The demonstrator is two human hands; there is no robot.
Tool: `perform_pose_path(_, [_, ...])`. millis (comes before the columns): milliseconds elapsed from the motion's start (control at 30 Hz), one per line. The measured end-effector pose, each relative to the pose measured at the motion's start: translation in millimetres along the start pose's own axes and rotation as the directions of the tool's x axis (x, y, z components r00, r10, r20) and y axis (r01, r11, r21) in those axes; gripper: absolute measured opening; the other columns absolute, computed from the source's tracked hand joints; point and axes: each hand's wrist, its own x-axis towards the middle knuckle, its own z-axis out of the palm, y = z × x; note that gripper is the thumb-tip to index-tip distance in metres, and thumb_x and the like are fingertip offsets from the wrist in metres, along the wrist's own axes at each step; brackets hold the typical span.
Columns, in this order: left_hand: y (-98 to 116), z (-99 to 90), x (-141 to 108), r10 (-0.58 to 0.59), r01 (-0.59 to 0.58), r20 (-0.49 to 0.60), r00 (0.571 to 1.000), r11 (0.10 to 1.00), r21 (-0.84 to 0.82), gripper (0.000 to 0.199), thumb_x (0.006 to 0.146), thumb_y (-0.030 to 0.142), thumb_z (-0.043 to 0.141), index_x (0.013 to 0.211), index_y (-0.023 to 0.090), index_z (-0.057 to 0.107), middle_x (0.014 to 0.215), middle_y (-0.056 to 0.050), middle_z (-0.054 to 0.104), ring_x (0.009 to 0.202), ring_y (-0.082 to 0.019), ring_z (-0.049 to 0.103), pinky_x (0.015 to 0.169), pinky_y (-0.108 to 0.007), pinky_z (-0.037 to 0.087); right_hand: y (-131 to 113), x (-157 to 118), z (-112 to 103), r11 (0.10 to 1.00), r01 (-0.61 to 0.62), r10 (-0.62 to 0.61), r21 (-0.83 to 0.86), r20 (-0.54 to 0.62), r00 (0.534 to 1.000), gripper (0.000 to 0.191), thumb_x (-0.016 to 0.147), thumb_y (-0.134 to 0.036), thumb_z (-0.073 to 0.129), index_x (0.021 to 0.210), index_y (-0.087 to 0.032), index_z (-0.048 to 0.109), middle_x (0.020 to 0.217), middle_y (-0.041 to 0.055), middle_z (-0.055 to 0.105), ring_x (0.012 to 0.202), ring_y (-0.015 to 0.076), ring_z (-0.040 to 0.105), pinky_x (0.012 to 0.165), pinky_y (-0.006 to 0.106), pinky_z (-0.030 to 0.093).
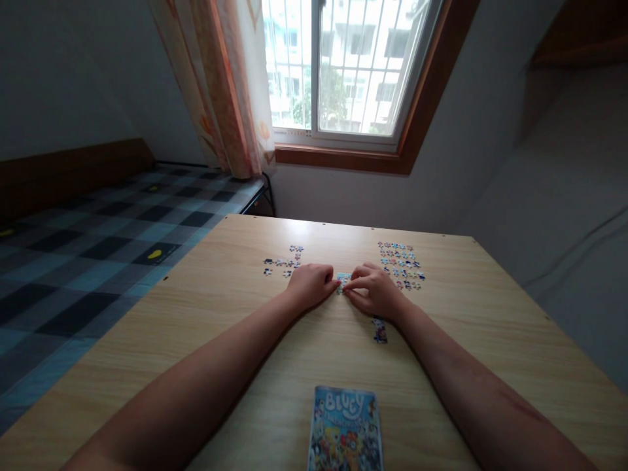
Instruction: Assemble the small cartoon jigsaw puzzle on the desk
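Closest is a blue box [345, 428] with BLUEY in big white letters, its long side pointing away from the person and its near end out of view. Past it, by the right wrist, is a small dark strip of puzzle [379, 330], also longer going away. Next is the little puzzle patch [344, 278], in the middle of the table [275, 353], between the two hands. It looks a bit longer going away, but fingers hide some, so I cannot be sure. It is flat, light blue on its far side, with mixed colors nearer. The left hand [313, 285] is curled, its fingertip at the left edge. The right hand [375, 291] has its thumb and finger close together at the right edge; I cannot tell if either hand pinches a piece. Farther out, loose pieces [280, 262] lie left, and rows of pieces [400, 261] lie right. Bare wood shows between these groups, up to the table's far edge, near the window wall [333, 196].
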Motion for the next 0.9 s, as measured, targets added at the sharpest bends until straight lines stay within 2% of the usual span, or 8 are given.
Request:
perform_pose_path(133, [1.1,-1.1,0.0,-0.006,0.006,0.008,1.000,1.000,-0.003,0.029,0.089,0.048,0.062,0.077,0.023,0.068,0.079,-0.005,0.072,0.076,-0.022,0.064,0.062,-0.030,0.037,-0.5,0.6,-0.1,1.000,-0.014,0.013,0.016,0.035,0.999,0.011,0.083,-0.020,0.073,0.086,-0.027,0.081,0.081,0.0038,0.070,0.078,0.0169,0.058,0.075,0.033,0.047])
perform_pose_path(267, [2.3,-1.5,-0.1,-0.006,0.006,0.005,1.000,1.000,-0.011,0.027,0.089,0.047,0.063,0.078,0.023,0.068,0.079,-0.005,0.071,0.075,-0.022,0.063,0.064,-0.029,0.037,-0.3,0.2,-0.9,0.999,-0.018,0.017,0.036,0.017,1.000,0.011,0.084,-0.021,0.071,0.084,-0.026,0.081,0.080,0.0035,0.070,0.078,0.0169,0.058,0.075,0.033,0.047])
perform_pose_path(400, [2.9,-0.3,-0.4,0.001,-0.001,-0.012,1.000,1.000,-0.022,0.029,0.088,0.048,0.064,0.075,0.022,0.067,0.077,-0.004,0.070,0.073,-0.022,0.061,0.062,-0.029,0.034,2.4,-0.4,-5.8,0.996,-0.086,0.089,0.032,-0.128,0.988,0.014,0.088,-0.021,0.065,0.085,-0.023,0.079,0.075,0.0034,0.068,0.073,0.0167,0.058,0.074,0.033,0.046])
perform_pose_path(533, [1.2,-0.5,0.3,-0.024,0.022,-0.027,0.999,0.997,-0.074,0.030,0.088,0.048,0.064,0.073,0.022,0.065,0.074,-0.003,0.069,0.070,-0.020,0.059,0.061,-0.029,0.032,4.9,-0.8,-11.4,0.982,-0.188,0.170,-0.027,-0.315,0.934,0.017,0.091,-0.025,0.062,0.083,-0.021,0.077,0.066,0.0025,0.063,0.068,0.0174,0.056,0.074,0.035,0.046])
perform_pose_path(633, [-3.4,-1.7,2.7,-0.066,0.051,-0.069,0.995,0.978,-0.202,0.032,0.091,0.046,0.060,0.072,0.021,0.063,0.071,-0.002,0.066,0.067,-0.018,0.055,0.062,-0.029,0.032,5.5,-1.2,-12.1,0.973,-0.224,0.188,-0.045,-0.403,0.896,0.019,0.092,-0.026,0.060,0.082,-0.021,0.076,0.065,0.0028,0.061,0.067,0.0176,0.056,0.073,0.034,0.046])
perform_pose_path(767, [-8.9,-1.9,6.0,-0.075,0.019,-0.137,0.988,0.927,-0.376,0.036,0.092,0.041,0.054,0.063,0.020,0.051,0.062,0.000,0.056,0.060,-0.014,0.047,0.061,-0.028,0.031,5.7,-1.9,-10.7,0.964,-0.260,0.213,-0.050,-0.433,0.876,0.019,0.091,-0.026,0.059,0.079,-0.020,0.073,0.065,0.0028,0.060,0.066,0.0175,0.055,0.072,0.034,0.045])
perform_pose_path(900, [-6.3,-0.3,6.0,-0.073,-0.001,-0.178,0.981,0.923,-0.384,0.037,0.088,0.034,0.054,0.057,0.021,0.038,0.054,0.003,0.043,0.055,-0.013,0.038,0.058,-0.029,0.026,6.2,-3.2,-12.1,0.966,-0.250,0.202,-0.060,-0.424,0.883,0.027,0.090,-0.027,0.057,0.064,-0.020,0.060,0.061,0.0009,0.055,0.064,0.0162,0.051,0.069,0.032,0.042])
